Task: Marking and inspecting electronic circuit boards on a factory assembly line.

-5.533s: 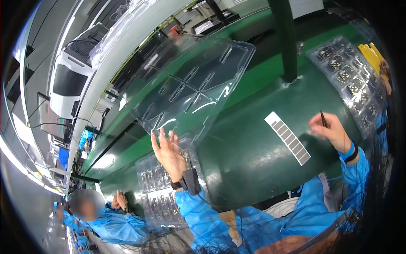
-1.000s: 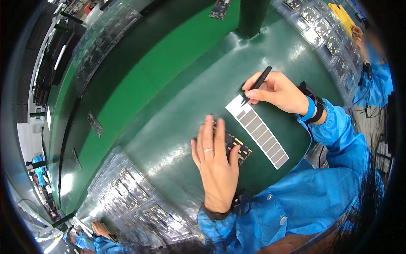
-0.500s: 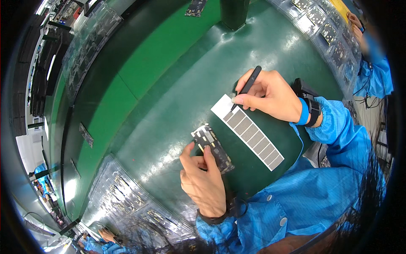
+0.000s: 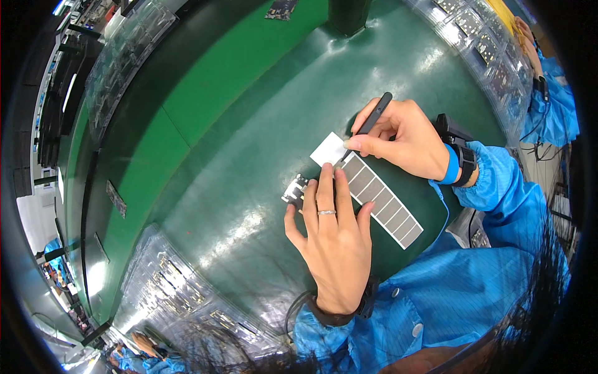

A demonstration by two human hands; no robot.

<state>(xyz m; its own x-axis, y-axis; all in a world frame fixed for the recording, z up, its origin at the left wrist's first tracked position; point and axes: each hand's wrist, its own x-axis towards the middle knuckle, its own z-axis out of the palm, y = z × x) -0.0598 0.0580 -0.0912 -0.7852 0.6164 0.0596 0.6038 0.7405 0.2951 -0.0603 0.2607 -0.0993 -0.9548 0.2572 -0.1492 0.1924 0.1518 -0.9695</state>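
My left hand (image 4: 333, 240) lies flat on the dark green mat (image 4: 249, 187), fingers pressing down a small metal circuit part (image 4: 294, 187) that mostly hides under them. A ring sits on one finger. My right hand (image 4: 405, 140) grips black tweezers (image 4: 369, 124), whose tips touch the top end of a white strip of grey rectangular stickers (image 4: 372, 187). The strip runs diagonally from the tweezers down to the right, next to my left fingertips. Both sleeves are blue, and the right wrist wears a blue band and a black strap.
Clear plastic trays of small parts (image 4: 168, 293) lie at the lower left, and more trays (image 4: 479, 37) run along the upper right beside another person's blue sleeve (image 4: 554, 106). A dark post (image 4: 349, 15) stands at the top. A lighter green belt (image 4: 205, 93) runs along the left.
My left hand has flattened over the metal part, fingers spread, after pinching it half a second ago. My right hand has brought the tweezer tips onto the strip's top end. Earlier it lifted a clear tray.
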